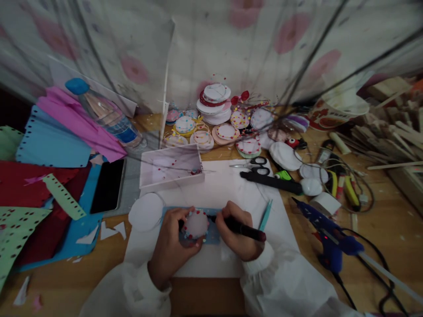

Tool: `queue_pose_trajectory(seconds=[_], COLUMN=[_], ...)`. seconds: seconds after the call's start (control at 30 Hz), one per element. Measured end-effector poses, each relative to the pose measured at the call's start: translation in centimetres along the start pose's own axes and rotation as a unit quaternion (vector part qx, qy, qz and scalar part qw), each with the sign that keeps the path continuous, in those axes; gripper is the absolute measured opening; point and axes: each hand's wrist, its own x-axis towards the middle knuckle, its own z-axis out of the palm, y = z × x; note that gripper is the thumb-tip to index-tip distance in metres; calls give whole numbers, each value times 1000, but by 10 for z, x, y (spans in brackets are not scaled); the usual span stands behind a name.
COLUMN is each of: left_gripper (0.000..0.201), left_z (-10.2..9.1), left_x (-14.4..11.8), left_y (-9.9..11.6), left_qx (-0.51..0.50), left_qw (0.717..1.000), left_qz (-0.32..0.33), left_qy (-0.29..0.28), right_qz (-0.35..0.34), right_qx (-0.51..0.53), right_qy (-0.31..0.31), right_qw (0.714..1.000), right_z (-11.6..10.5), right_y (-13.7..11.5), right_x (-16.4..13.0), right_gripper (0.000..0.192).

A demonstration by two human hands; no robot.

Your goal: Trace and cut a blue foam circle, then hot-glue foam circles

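Observation:
My left hand (172,246) presses a white disc with red dots round its rim (196,223) down onto a blue sheet piece (211,235). My right hand (238,233) grips a black marker (243,229), its tip at the disc's right edge. Both lie on a large white sheet (231,193) on the wooden table (390,229). A plain white disc (146,212) rests just left of my left hand. A teal pen (265,214) lies just right of my right hand.
A blue glue gun (325,233) with its cable lies right. Scissors (256,163), a black tool (271,182), pliers (343,187) and several decorated discs (214,127) sit behind. Left: coloured foam sheets (49,145), a phone (108,185), a bottle (105,115), a white box (170,167).

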Motion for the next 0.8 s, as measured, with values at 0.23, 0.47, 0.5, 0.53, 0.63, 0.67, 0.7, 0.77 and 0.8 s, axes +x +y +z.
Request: queue_pose_trajectory(seconds=[0.23,0.47,0.5,0.53,0.63,0.67,0.7,0.77,0.8], left_gripper=[61,57,57,56,57,58,59,60,60], left_z=[-1,-1,-1,0,0,0,0,0,0], left_x=[0,2,2,2,2,2,1,1,1], left_y=[1,3,2,2,1,1,1,2,2], left_qx=[4,0,-2,-2,3,4,4,5,5], left_qw=[1000,1000,1000,1000,1000,1000,1000,1000,1000], left_qz=[1,-2,1,5,11,10,7,4,3], left_qy=[1,3,5,7,4,2,0,-2,-2], right_qz=[17,51,52,51,37,33,30,23,18], right_qx=[12,21,20,20,18,16,13,2,-3], right_qy=[13,21,16,15,26,28,28,16,10], right_qw=[1000,998,998,998,999,999,999,1000,1000], right_z=[1,5,5,4,3,3,2,1,0], right_y=[0,-6,-6,-5,-2,-1,-1,-2,-3], right_x=[-2,3,3,3,1,1,0,-1,-1], right_gripper=[27,26,26,26,27,27,27,27,27])
